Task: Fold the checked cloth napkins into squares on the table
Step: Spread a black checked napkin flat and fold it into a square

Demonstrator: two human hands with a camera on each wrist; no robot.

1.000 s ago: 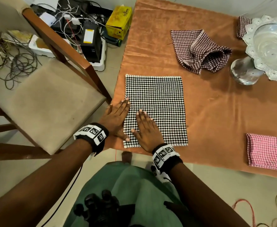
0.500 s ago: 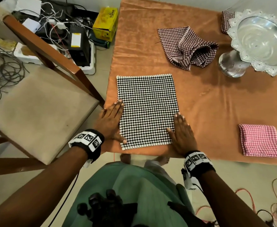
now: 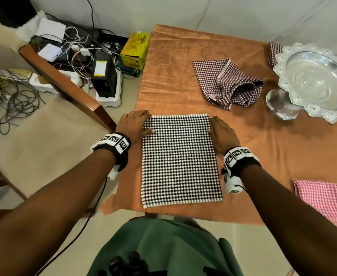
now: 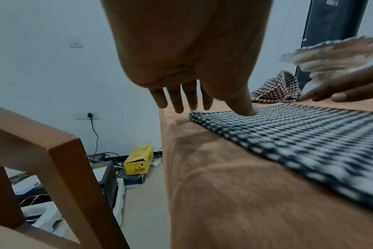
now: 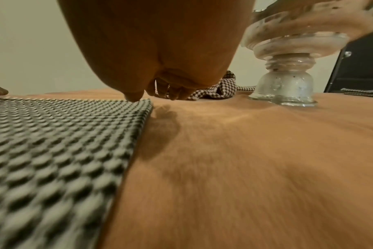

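Both hands, left [image 3: 134, 123] and right [image 3: 221, 134], rest flat-fingered at the napkin's [image 3: 180, 160] upper corners mid-frame, gripping nothing, likely readying its next fold.

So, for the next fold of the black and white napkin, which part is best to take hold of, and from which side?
Probably the two far corners, each pinched from its own outer side. The black and white napkin lies flat, longer front to back, so bringing its far edge toward the near one should make a square. The left hand and right hand are at those corners.
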